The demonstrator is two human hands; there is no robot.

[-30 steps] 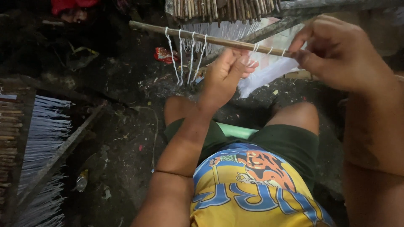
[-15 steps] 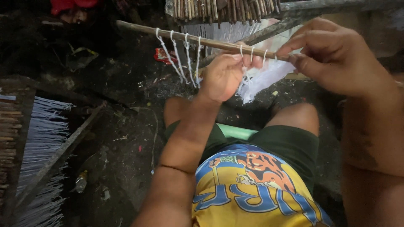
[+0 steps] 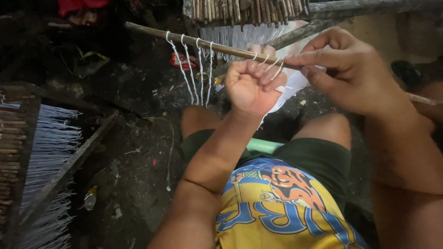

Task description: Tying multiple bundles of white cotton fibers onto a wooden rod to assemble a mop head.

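In the centre of the frame, the left hand (image 3: 251, 87) was closed on white thread loops (image 3: 267, 62). The right hand (image 3: 353, 74) pinched the thin stick (image 3: 217, 47) above it (looping seemed underway). Next loop needed even spacing. Beyond lay dark littered ground (image 3: 134, 92), and a loom frame (image 3: 41, 152) at left.

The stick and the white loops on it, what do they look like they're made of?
The stick looks like bare wood or bamboo: thin, brown, matt, unpainted. The white loops look like soft cotton-like string: matt, slightly twisted, hanging limp; the fibre itself is not certain. The left hand closes on loops; the right hand pinches the stick.
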